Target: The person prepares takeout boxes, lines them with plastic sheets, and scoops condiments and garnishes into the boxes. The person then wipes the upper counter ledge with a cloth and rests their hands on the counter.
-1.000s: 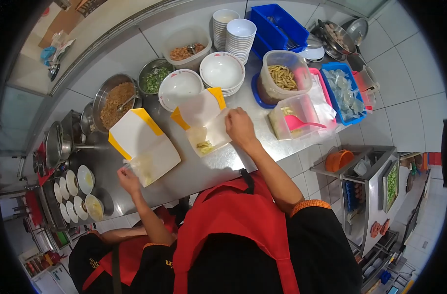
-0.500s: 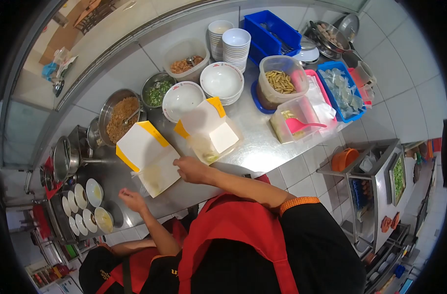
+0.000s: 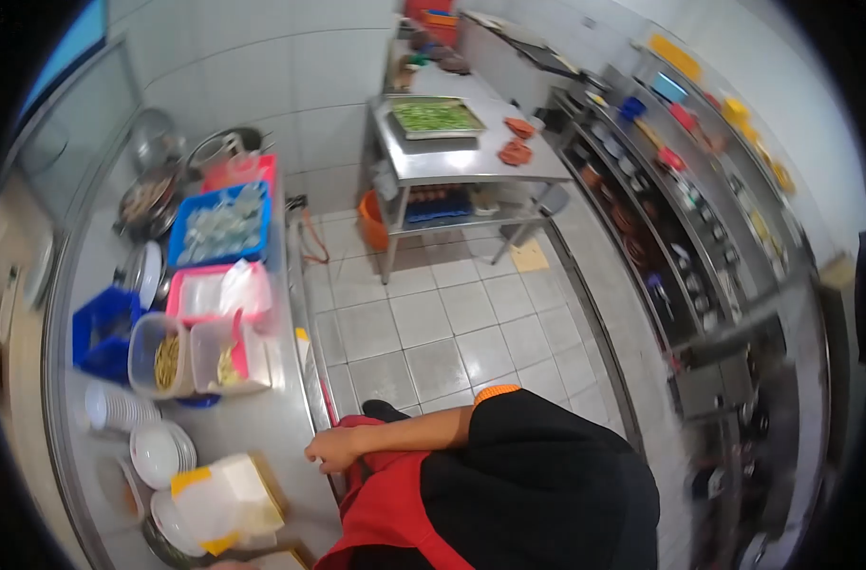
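Observation:
My right hand [image 3: 333,448] is over the front edge of the steel counter [image 3: 248,418], fingers curled together; whether they hold anything is hidden. Left of it stands an open takeaway box [image 3: 226,499], white with yellow flaps. Only a sliver of my left hand [image 3: 232,565] shows at the bottom edge, beside part of a second box [image 3: 279,560]; its fingers are out of sight. Stacked white bowls [image 3: 156,454] stand behind the boxes. Farther along are a clear tub of green chillies [image 3: 167,366] and another tub with a pink spoon [image 3: 236,347].
A blue tray of clear bags [image 3: 222,228], a pink tray [image 3: 200,294] and a blue bin [image 3: 105,328] line the counter. Across the tiled floor [image 3: 442,351] stands a steel table [image 3: 433,166] bearing a tray of chopped greens [image 3: 438,118]. Shelves [image 3: 656,218] run along the right.
The view has swung to the right, bringing the floor, steel table and shelves into sight. My right hand has left the takeaway box's edge; my left hand has almost gone out of view.

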Motion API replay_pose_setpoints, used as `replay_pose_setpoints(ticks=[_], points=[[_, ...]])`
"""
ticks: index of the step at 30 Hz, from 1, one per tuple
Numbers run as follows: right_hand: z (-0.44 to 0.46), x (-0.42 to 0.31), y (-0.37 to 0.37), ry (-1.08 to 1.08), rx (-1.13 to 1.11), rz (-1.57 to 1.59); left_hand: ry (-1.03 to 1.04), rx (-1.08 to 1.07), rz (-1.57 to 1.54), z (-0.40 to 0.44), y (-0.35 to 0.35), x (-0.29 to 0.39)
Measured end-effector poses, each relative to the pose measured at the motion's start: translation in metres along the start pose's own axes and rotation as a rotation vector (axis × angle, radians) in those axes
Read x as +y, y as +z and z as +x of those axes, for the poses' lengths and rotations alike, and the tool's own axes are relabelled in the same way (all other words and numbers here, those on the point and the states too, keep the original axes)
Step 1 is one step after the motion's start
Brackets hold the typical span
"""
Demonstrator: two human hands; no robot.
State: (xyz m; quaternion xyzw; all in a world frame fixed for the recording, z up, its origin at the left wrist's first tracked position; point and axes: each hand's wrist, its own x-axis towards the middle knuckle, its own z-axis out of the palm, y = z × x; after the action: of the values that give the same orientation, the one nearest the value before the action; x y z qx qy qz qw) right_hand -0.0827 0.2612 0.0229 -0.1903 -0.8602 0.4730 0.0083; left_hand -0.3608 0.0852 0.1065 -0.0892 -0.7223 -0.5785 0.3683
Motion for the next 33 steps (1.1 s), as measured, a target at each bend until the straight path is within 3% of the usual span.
replay_pose_setpoints(ticks=[1, 2, 3, 4, 5, 6, 7, 8, 9, 10, 11, 12, 13, 15, 17, 18, 19, 20, 23, 25, 26, 28, 29, 31, 33], points=[[-0.011, 0.012, -0.001, 0.096, 0.06, -0.04, 0.156, -0.117, 0.043, -0.014, 0.022, 0.009], [-0.023, 0.024, -0.002, 0.19, 0.108, -0.078, 0.181, -0.236, 0.105, -0.021, 0.049, -0.031], [-0.037, 0.035, -0.004, 0.286, 0.156, -0.094, 0.191, -0.299, -0.095, -0.042, 0.075, -0.002], [-0.054, 0.04, -0.012, 0.326, 0.171, -0.073, -0.098, -0.478, -0.219, -0.064, 0.081, 0.057], [-0.069, 0.047, -0.017, 0.361, 0.181, -0.056, 0.057, -0.521, -0.283, -0.085, 0.096, 0.068], [-0.082, 0.068, -0.007, 0.42, 0.27, -0.019, 0.062, -0.65, -0.584, -0.109, 0.111, 0.064], [-0.095, 0.094, 0.004, 0.464, 0.337, 0.017, -0.131, -0.869, -0.742, -0.136, 0.116, 0.055], [-0.109, 0.123, 0.015, 0.528, 0.338, 0.042, 0.268, -0.998, -0.647, -0.153, 0.107, 0.087], [-0.123, 0.157, 0.031, 0.574, 0.309, 0.063, 0.29, -1.117, -0.625, -0.172, 0.084, 0.135], [-0.144, 0.189, 0.048, 0.516, 0.388, 0.099, 0.545, -1.21, -0.648, -0.202, 0.08, 0.134], [-0.162, 0.189, 0.034, 0.734, 0.161, 0.204, 0.787, -1.31, -0.624, -0.224, 0.077, 0.124], [-0.181, 0.196, 0.027, 0.508, 0.008, 0.251, 0.217, -1.702, -0.562, -0.228, 0.056, 0.16], [-0.205, 0.274, 0.069, 0.604, -0.059, 0.501, 0.048, -1.914, -0.406, -0.237, 0.045, 0.171], [-0.23, 0.269, 0.039, 0.656, -0.178, 0.799, 0.037, -1.986, -0.388, -0.288, 0.019, 0.126], [-0.257, 0.255, -0.003, 0.603, -0.294, 0.871, -0.254, -2.129, -0.086, -0.322, -0.013, 0.084], [-0.251, 0.211, -0.047, 0.551, -0.324, 0.863, -0.294, -2.083, 0.095, -0.325, -0.031, 0.078], [-0.23, 0.164, -0.077, 0.84, -0.475, 0.662, -0.295, -1.96, 0.246, -0.349, -0.056, 0.051], [-0.204, 0.141, -0.092, 1.086, -0.588, 0.428, -0.313, -2.07, 0.356, -0.355, -0.069, 0.03], [-0.205, 0.22, -0.093, 1.094, -0.777, 0.487, -0.64, -2.136, 0.782, -0.369, -0.137, 0.014], [-0.183, 0.227, -0.091, 1.046, -0.748, 0.545, -1.017, -2.051, 0.816, -0.385, -0.179, 0.016], [-0.171, 0.227, -0.085, 1.046, -0.777, 0.509, -1.059, -2.021, 0.799, -0.396, -0.196, 0.019], [-0.153, 0.221, -0.062, 0.891, -0.577, 0.004, -1.326, -1.504, 0.723, -0.419, -0.228, 0.027], [-0.143, 0.233, -0.049, 0.881, -0.608, -0.02, -1.36, -1.472, 0.719, -0.424, -0.239, 0.029], [-0.12, 0.275, -0.022, 0.415, -0.734, -0.382, -1.421, -1.362, 0.612, -0.421, -0.252, 0.03], [-0.106, 0.239, -0.006, 0.483, -0.728, -0.327, -1.474, -1.343, 0.502, -0.424, -0.272, 0.017]])
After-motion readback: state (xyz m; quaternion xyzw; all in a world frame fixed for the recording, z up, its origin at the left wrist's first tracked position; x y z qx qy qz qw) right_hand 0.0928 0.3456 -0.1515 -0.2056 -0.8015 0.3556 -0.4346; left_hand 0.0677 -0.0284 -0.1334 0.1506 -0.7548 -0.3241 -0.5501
